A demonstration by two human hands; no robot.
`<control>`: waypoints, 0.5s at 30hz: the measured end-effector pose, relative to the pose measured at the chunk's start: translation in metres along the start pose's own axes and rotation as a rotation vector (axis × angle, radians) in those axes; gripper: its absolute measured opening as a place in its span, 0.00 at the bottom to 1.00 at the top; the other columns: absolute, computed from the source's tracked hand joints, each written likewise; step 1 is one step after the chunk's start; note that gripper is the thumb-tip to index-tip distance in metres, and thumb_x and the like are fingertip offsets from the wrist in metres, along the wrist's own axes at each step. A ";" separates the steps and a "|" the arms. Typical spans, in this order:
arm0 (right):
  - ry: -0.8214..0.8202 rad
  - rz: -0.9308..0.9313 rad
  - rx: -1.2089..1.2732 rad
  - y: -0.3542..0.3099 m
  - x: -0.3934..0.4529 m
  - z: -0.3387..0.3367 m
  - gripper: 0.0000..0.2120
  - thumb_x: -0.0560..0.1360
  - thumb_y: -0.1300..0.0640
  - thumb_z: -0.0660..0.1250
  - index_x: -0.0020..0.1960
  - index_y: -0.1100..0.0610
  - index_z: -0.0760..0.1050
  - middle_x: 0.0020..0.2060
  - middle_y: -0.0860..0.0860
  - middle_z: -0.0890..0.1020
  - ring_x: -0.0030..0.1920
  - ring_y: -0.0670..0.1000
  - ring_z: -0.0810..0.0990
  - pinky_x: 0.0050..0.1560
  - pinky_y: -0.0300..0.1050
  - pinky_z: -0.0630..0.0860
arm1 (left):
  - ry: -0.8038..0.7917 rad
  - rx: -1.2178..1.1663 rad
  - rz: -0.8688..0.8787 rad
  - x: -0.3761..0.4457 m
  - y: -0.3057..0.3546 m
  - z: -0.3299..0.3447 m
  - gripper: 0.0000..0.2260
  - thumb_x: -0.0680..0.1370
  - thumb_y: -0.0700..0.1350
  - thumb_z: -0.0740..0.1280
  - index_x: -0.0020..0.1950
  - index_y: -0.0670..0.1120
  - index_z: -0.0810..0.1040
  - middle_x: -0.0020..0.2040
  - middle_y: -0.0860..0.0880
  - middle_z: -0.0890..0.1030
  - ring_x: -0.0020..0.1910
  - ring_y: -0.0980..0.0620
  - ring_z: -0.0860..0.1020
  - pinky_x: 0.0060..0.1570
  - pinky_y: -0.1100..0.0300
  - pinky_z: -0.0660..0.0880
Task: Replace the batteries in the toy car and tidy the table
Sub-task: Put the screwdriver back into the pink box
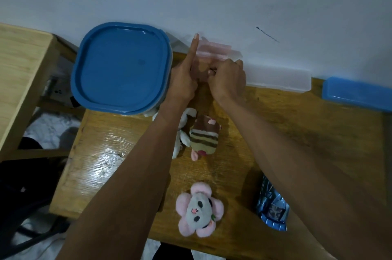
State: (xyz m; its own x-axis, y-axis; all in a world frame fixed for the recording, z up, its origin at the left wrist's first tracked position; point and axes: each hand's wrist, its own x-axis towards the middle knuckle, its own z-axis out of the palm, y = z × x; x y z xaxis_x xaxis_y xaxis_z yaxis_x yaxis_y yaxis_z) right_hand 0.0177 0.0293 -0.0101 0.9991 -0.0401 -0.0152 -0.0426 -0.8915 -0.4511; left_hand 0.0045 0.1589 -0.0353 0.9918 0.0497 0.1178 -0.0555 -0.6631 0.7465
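Left hand: I see my left hand (184,81) at 12 o'clock of the table, index finger straight and pointing up along the wall, the other fingers curled; I cannot tell whether they hold anything.
Right hand: my right hand (228,78) sits just beside the left, at its 3 o'clock, fingers curled tight at the near edge of the clear box; what they pinch is hidden.
Clear box: a clear plastic box (275,78) lies against the wall at 1 o'clock, with a pinkish translucent lid (214,49) raised behind my hands.
Toy car: a blue toy car (272,208) lies at 4 o'clock of the table, partly covered by my right forearm, well apart from both hands.
Blue-lidded tub: a container with a blue lid (121,68) stands at 10 o'clock, just beside my left hand.
Blue case: a blue case (358,94) lies at 2 o'clock against the wall.
Plush toys: a striped brown plush (204,138) lies at table centre, touching a white plush (182,138) under my left forearm; a pink flower plush (199,208) lies at 6 o'clock.
Table: wooden table (110,153), glossy at 8 o'clock.
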 end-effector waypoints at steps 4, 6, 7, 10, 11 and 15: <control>0.078 -0.034 0.034 0.003 -0.003 0.000 0.07 0.78 0.52 0.70 0.53 0.50 0.84 0.48 0.49 0.84 0.56 0.55 0.75 0.49 0.49 0.77 | 0.008 -0.040 0.020 -0.001 0.000 0.000 0.38 0.77 0.31 0.64 0.83 0.49 0.52 0.33 0.48 0.75 0.28 0.61 0.73 0.30 0.71 0.69; 0.195 -0.049 0.116 0.006 -0.005 -0.006 0.10 0.77 0.51 0.70 0.57 0.51 0.79 0.49 0.48 0.82 0.55 0.52 0.75 0.44 0.46 0.76 | 0.005 -0.029 0.008 -0.002 0.000 0.000 0.39 0.77 0.30 0.64 0.83 0.49 0.52 0.33 0.45 0.76 0.26 0.59 0.71 0.28 0.69 0.69; 0.241 -0.048 0.167 0.008 -0.005 -0.009 0.12 0.77 0.51 0.70 0.59 0.51 0.77 0.49 0.48 0.81 0.55 0.52 0.75 0.42 0.45 0.75 | 0.005 -0.026 0.016 -0.002 0.001 -0.001 0.39 0.76 0.30 0.64 0.83 0.48 0.53 0.34 0.44 0.77 0.26 0.59 0.70 0.28 0.70 0.69; 0.280 -0.059 0.220 0.013 -0.002 -0.017 0.15 0.78 0.52 0.67 0.65 0.49 0.74 0.50 0.49 0.81 0.55 0.52 0.75 0.42 0.42 0.68 | 0.024 -0.014 0.056 -0.003 0.003 -0.001 0.38 0.76 0.30 0.65 0.82 0.45 0.55 0.35 0.49 0.75 0.27 0.63 0.71 0.29 0.74 0.67; 0.269 -0.065 0.206 0.014 0.000 -0.018 0.14 0.79 0.52 0.66 0.64 0.49 0.76 0.51 0.49 0.81 0.55 0.52 0.75 0.42 0.43 0.68 | 0.030 -0.012 0.068 -0.003 0.005 -0.002 0.37 0.76 0.30 0.65 0.82 0.44 0.55 0.35 0.50 0.75 0.28 0.64 0.71 0.30 0.75 0.66; 0.219 -0.057 0.258 0.018 -0.001 -0.020 0.09 0.80 0.52 0.67 0.58 0.50 0.80 0.54 0.52 0.78 0.55 0.52 0.75 0.45 0.37 0.68 | 0.073 -0.029 0.017 -0.006 0.003 0.001 0.39 0.76 0.31 0.65 0.83 0.43 0.50 0.37 0.47 0.77 0.30 0.61 0.72 0.30 0.72 0.69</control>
State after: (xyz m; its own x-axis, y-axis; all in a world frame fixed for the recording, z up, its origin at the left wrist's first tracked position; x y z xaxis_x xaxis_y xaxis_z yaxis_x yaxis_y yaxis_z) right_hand 0.0154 0.0038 0.0000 0.9739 -0.1142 0.1963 0.0443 -0.7523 -0.6573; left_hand -0.0016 0.1561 -0.0345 0.9796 0.0937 0.1777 -0.0768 -0.6427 0.7622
